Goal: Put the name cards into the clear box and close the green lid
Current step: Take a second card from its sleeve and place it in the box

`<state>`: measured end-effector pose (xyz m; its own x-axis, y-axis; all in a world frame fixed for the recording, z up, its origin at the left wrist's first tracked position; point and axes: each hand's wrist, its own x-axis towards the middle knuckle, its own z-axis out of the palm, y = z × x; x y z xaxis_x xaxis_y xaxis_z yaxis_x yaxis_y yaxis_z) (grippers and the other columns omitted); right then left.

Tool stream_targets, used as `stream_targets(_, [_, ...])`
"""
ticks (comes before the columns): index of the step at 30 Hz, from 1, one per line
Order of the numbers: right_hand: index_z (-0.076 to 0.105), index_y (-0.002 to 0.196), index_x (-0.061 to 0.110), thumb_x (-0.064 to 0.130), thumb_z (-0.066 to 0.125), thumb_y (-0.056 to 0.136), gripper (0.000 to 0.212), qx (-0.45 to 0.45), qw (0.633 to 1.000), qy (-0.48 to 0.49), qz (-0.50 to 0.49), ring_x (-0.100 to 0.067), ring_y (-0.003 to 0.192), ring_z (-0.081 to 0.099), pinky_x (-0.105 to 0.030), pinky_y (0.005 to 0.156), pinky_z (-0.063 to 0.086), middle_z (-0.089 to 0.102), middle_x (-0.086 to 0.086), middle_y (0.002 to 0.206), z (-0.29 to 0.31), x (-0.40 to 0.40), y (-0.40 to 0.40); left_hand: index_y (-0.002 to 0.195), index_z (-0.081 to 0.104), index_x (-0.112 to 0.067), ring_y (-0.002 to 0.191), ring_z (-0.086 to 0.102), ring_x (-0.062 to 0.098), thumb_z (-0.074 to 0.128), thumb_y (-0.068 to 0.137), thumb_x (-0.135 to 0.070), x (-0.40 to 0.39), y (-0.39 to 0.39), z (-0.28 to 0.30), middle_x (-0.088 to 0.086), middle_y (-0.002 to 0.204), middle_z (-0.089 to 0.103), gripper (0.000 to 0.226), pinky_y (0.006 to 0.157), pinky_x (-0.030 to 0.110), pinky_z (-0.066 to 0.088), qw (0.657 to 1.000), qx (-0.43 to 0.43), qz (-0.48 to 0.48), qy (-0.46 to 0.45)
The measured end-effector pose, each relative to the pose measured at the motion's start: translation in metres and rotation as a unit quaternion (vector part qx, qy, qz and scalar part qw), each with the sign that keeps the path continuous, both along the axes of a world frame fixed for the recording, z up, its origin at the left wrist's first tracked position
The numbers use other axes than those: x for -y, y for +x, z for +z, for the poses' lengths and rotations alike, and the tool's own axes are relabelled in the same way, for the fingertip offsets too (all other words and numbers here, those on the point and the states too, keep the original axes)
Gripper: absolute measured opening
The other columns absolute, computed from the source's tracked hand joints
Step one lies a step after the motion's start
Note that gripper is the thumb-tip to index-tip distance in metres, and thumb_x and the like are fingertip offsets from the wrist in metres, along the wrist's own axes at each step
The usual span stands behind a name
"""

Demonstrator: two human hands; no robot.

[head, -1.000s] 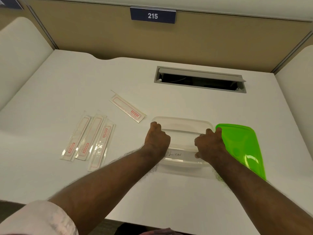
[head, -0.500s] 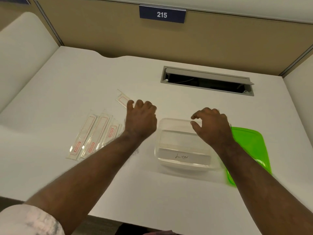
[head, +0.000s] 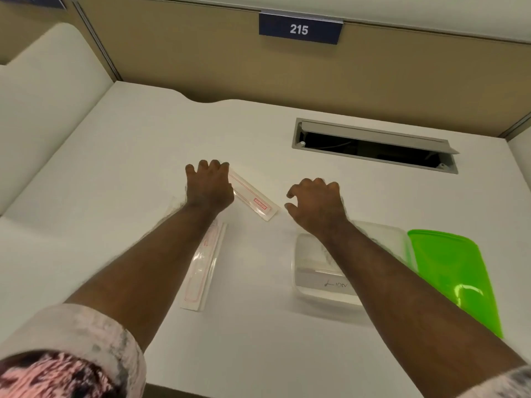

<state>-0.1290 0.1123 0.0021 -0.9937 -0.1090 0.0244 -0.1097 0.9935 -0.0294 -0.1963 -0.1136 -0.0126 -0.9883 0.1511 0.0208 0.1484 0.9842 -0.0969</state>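
**Left hand on a slanted name card, box and lid at lower right**

One name card (head: 253, 198) is seen at the centre of the frame, a long flat strip in a clear glossy sleeve with a red outline and a small red label; its long axis runs from upper left to lower right. More name cards (head: 205, 268) lie below it, partly hidden under the left forearm, their long axis running from upper right to lower left. The clear box (head: 314, 271), a rounded rectangle of cloudy plastic, is open at the lower right of the frame, with a white handwritten label inside. The green lid (head: 451, 271), smooth and shiny, lies just beside it to the right on the white table (head: 115, 196).

The left hand (head: 208, 186) is laid palm down with fingers curled on the upper end of the slanted card; whether the grip has closed on it cannot be told. The right hand (head: 314, 205) is held loosely open, clawed, grasping nothing, just right of the card's lower end.
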Motion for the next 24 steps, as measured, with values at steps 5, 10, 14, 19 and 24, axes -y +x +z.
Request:
stream_targets(5, [0.06,0.118,0.025,0.049,0.05,0.088,0.039,0.069,0.997,0.016,0.007,-0.024,0.11,0.054,-0.043,0.091,0.032,0.064,0.001,0.119,-0.018,0.031,-0.023,0.15,0.023,-0.018,0.123,0.046,0.03,0.044,0.086,-0.023,0.0,-0.016,-0.011,0.008,0.135,0.055,0.068,0.101,0.048,0.03,0.996,0.087,-0.031,-0.02])
stream_targets(10, [0.061,0.106,0.022,0.045,0.053,0.089,0.029,0.129,0.991,0.031,-0.026,-0.023,0.101,0.059,-0.041,0.09,0.032,0.067,-0.001,0.107,-0.031,0.048,-0.039,0.151,0.022,-0.023,0.125,0.045,0.03,0.043,0.085,-0.02,-0.005,-0.022,-0.022,0.005,0.14,0.054,0.07,0.102,0.048,0.03,0.988,0.146,-0.038,0.025])
stream_targets(14, [0.063,0.095,0.022,0.026,0.055,0.087,0.012,0.101,0.993,0.045,-0.033,-0.023,0.087,0.063,-0.037,0.079,0.029,0.07,0.0,0.095,-0.038,0.051,-0.042,0.15,0.027,-0.026,0.129,0.042,0.028,0.042,0.085,-0.019,-0.005,-0.023,-0.033,0.0,0.143,0.052,0.067,0.105,0.046,0.033,0.973,0.183,-0.001,0.141])
stream_targets(19, [0.065,0.089,0.019,0.013,0.053,0.081,0.016,0.066,0.996,0.058,-0.012,-0.024,0.077,0.064,-0.035,0.074,0.026,0.07,-0.001,0.086,-0.039,0.053,-0.04,0.15,0.032,-0.021,0.14,0.037,0.018,0.053,0.087,-0.018,-0.011,-0.023,-0.032,0.0,0.15,0.044,0.067,0.115,0.032,0.029,0.896,0.267,0.056,0.349])
stream_targets(24, [0.062,0.087,0.019,0.028,0.054,0.087,0.013,0.064,0.996,0.053,-0.033,-0.023,0.075,0.063,-0.036,0.076,0.029,0.069,0.0,0.085,-0.041,0.062,-0.035,0.149,0.034,-0.014,0.139,0.038,0.021,0.058,0.086,-0.021,-0.027,-0.015,-0.025,0.006,0.152,0.041,0.067,0.111,0.037,0.036,0.856,0.286,0.101,0.419])
